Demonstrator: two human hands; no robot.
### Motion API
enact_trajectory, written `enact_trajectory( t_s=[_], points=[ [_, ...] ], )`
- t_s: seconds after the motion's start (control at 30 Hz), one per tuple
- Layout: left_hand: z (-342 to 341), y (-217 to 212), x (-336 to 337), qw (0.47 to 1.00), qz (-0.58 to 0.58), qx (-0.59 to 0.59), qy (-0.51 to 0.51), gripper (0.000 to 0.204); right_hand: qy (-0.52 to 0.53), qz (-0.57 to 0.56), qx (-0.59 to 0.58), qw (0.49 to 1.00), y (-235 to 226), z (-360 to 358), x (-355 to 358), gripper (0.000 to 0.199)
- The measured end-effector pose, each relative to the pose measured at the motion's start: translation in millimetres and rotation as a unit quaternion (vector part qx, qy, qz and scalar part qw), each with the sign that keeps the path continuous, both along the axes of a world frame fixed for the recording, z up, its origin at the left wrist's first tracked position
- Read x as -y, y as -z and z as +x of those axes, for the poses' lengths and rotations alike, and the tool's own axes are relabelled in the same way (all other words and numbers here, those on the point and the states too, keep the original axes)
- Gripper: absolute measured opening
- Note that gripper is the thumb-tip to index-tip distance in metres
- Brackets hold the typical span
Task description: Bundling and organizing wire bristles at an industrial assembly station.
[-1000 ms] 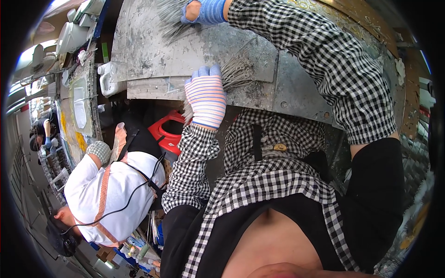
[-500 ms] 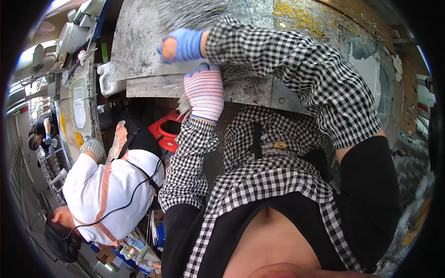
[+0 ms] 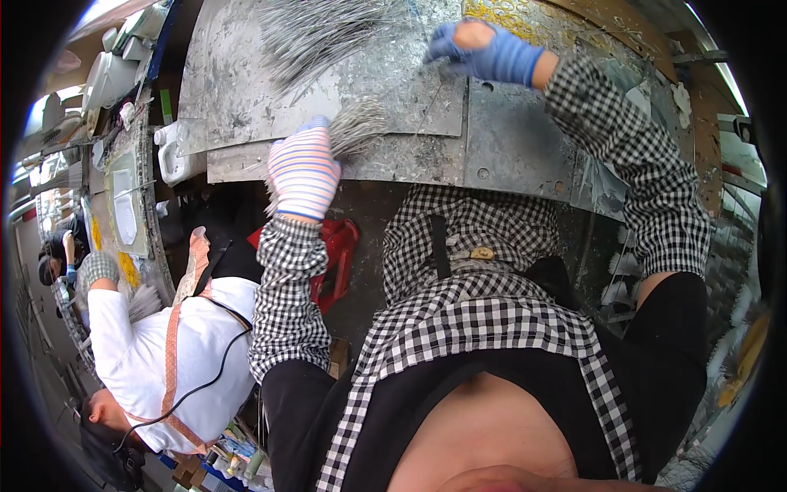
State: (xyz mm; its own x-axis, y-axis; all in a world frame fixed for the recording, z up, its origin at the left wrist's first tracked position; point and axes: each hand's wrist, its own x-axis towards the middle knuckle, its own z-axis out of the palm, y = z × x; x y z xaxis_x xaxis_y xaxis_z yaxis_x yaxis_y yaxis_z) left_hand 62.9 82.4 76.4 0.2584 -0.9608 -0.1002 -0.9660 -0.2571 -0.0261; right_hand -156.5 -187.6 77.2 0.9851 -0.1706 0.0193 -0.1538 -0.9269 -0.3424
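My left hand (image 3: 303, 170), in a striped white glove, grips a bundle of thin grey wires (image 3: 357, 125) at the near edge of the metal bench top (image 3: 426, 156). A larger heap of the same grey wires (image 3: 328, 33) lies fanned out farther back on the bench. My right hand (image 3: 484, 51), in a blue glove, is raised over the bench to the right of that heap, fingers closed around a few thin wires that run down toward the bench.
A co-worker in a white top with an orange strap (image 3: 164, 344) bends over the bench at the left. A red tool (image 3: 336, 254) lies below the bench edge. White plastic containers (image 3: 168, 156) stand at the bench's left end.
My right hand has swung from the left, near my left hand, up and to the right over the bench. My left hand stays on the wire bundle.
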Motion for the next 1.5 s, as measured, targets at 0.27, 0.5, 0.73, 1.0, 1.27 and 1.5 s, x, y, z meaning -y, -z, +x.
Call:
enact_trajectory(
  t_s=[0.27, 0.5, 0.73, 1.0, 1.27, 1.5],
  points=[
    [43, -28, -28, 0.806, -0.185, -0.536, -0.168, 0.048, -0.105, -0.119, 0.045, 0.986, 41, 17, 30, 0.021],
    [-35, -54, -19, 0.521, -0.159, -0.824, -0.159, 0.052, 0.083, 0.329, 0.125, 0.932, -27, 43, -40, 0.064],
    [-143, 12, -27, 0.428, 0.002, -0.894, -0.132, 0.084, 0.286, 0.557, 0.173, 0.761, -38, -22, -177, 0.114],
    [-130, 39, -37, 0.601, 0.169, -0.772, 0.123, 0.096, 0.314, 0.526, 0.213, 0.761, -1, -61, -242, 0.093],
    [-193, 21, -33, 0.498, 0.116, -0.858, -0.053, 0.051, 0.262, 0.529, 0.275, 0.759, -49, -83, -184, 0.061],
    [-186, 36, -35, 0.473, 0.093, -0.876, 0.017, 0.069, 0.194, 0.351, 0.137, 0.906, -18, -96, -187, 0.039]
  ],
)
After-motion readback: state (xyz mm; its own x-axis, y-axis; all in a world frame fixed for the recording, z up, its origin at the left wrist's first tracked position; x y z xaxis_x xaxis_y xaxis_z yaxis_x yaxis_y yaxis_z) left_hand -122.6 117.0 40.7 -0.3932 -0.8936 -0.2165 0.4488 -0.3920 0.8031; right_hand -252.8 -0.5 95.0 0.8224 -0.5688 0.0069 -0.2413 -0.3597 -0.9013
